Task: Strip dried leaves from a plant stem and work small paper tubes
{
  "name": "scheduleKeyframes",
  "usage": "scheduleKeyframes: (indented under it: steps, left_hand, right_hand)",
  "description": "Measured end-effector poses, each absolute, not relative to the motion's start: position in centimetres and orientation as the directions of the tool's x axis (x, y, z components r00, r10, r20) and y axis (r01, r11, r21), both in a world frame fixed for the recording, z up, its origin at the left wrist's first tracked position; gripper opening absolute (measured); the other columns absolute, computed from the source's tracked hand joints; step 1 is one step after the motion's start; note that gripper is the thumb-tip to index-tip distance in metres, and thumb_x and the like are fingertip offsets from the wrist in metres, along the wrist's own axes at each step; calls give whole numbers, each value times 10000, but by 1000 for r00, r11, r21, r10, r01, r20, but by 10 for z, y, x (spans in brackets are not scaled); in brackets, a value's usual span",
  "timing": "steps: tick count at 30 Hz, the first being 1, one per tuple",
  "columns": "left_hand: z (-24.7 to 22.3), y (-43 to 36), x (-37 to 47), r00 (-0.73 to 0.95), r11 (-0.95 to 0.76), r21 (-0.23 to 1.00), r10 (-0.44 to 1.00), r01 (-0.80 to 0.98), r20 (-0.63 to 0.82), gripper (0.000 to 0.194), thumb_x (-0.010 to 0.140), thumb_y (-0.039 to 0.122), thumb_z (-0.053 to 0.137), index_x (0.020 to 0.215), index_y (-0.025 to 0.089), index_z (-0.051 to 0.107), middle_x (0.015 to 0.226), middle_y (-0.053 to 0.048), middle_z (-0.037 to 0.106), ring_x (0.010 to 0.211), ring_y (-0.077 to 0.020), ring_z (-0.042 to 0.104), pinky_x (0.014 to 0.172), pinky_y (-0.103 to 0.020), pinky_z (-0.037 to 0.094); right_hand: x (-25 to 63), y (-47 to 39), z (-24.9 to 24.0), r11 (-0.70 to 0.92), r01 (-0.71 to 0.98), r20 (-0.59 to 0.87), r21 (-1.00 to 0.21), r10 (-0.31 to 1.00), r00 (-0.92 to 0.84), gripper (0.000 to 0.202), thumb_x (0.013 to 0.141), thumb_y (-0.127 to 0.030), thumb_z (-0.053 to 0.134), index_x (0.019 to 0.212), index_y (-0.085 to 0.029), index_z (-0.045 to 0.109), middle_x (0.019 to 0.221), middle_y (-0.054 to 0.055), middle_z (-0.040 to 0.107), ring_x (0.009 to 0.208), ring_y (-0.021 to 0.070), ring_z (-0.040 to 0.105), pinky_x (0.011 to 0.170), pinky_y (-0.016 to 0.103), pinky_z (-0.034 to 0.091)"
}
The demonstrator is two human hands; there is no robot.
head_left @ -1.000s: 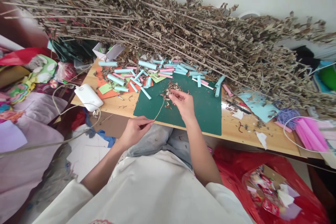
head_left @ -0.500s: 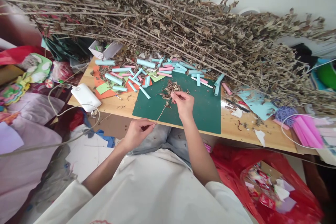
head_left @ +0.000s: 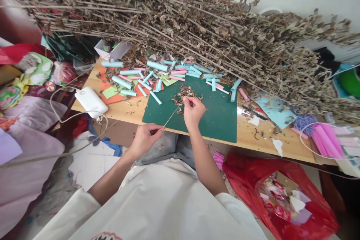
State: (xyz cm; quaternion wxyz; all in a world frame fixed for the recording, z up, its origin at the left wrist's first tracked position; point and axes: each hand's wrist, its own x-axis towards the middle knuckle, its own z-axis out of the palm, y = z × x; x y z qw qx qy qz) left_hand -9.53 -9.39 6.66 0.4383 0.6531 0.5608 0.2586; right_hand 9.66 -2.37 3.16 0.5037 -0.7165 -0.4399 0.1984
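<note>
A thin dry stem (head_left: pixel 171 117) slants up from my left hand (head_left: pixel 147 138), whose thumb and fingers pinch its lower end just off the table's front edge. Its upper end reaches the small pile of crumbled dry leaves (head_left: pixel 184 93) on the green cutting mat (head_left: pixel 216 120). Over the near side of that pile, my right hand (head_left: pixel 194 111) is closed, thumb and fingertips pressed together. What lies between those fingertips is too small to make out; the stem's tip appears just left of them.
A large heap of dried leafy stalks (head_left: pixel 180 33) spans the back. Blue and pink paper tubes (head_left: pixel 157 66) lie scattered before it. A white power bank (head_left: pixel 91 102) with a cable sits at left on the wooden table (head_left: pixel 132 114). A red plastic bag (head_left: pixel 242 172) with wrappers stands below right.
My left hand has shifted slightly left and up with the stem. The right hand stays at the leaf pile, its fingertips now apart from the stem's visible tip. The camera view has moved slightly.
</note>
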Motion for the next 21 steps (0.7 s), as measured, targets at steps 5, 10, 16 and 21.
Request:
scheduleKeyframes:
  steps: [5,10,16,21]
  left_hand:
    - [57,-102,-107,242,62,854,946,517,-215,308,861,406,609,854,151,782,727,-41,708,617,-121,553,566,-205,409]
    - [51,-102,-111,209,148,879,941,454,-266,346,840,441,636,927,139,782,688,-37,697,571,-114,538,509,-195,389]
    - [57,-88,-83,239,103,946,954,307,-181,345,865,438,618,968,147,771,737,-49,686,581,-102,512,521,-201,390]
    - [62,-82,-50,261,26,976,962,214,-83,327,903,401,577,999,143,754,823,-74,698,654,-122,572,571,-216,436]
  right_hand:
    - [111,-16,35,-167,486,214,-858,744,633,312,870,-389,525,792,-144,703,748,65,673,652,161,573,659,270,461]
    - [127,-14,30,-61,645,263,-762,881,393,268,875,-300,519,936,-175,748,877,89,716,775,196,635,786,314,490]
    - [134,-28,32,-121,677,296,-726,834,466,318,907,-370,520,854,-172,763,792,82,712,737,191,629,752,305,480]
    - [130,-57,57,-137,427,120,-894,844,522,456,899,-533,507,900,-146,748,676,41,654,566,132,542,572,260,437]
